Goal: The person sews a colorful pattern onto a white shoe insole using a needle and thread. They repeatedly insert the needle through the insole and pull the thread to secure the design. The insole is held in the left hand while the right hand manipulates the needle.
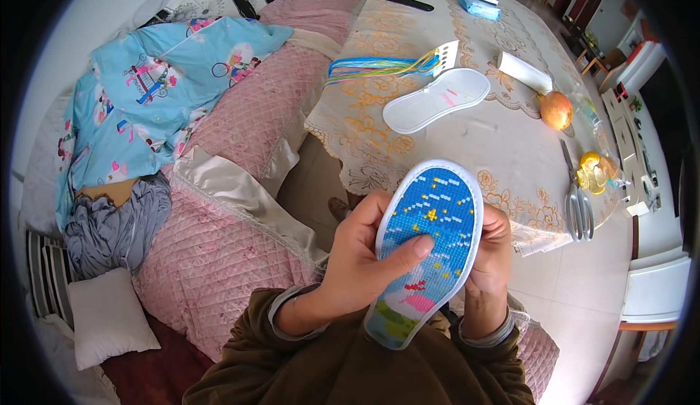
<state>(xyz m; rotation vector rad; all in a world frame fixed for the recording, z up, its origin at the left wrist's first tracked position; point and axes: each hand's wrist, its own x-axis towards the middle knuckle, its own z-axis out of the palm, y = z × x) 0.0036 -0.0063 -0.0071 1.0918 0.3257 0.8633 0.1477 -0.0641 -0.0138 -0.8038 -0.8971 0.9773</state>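
Observation:
Upright in front of me is a cross-stitched shoe insole (437, 263) with a white edge; its face shows a blue field with yellow stars and a pink and green part near the heel. My left hand (363, 257) grips its left side, thumb lying across the stitched face. Behind the right edge is my right hand (490, 254), its fingers mostly hidden by the insole; what they do there cannot be made out. Beyond, on the table, lies a second insole (436, 101), pale with a small pink mark. Embroidery threads (383, 67) hang from a punched white card (445, 58) beside it.
The table wears a flowered tablecloth (377, 109). Scissors (578, 202) rest near its right edge, by yellow peel (591, 172), a pomegranate (556, 111) and a white roll (525, 72). Farther back are a black bar-shaped object (407, 2) and a blue packet (479, 6). A pink quilted sofa cover (219, 274) spreads leftward.

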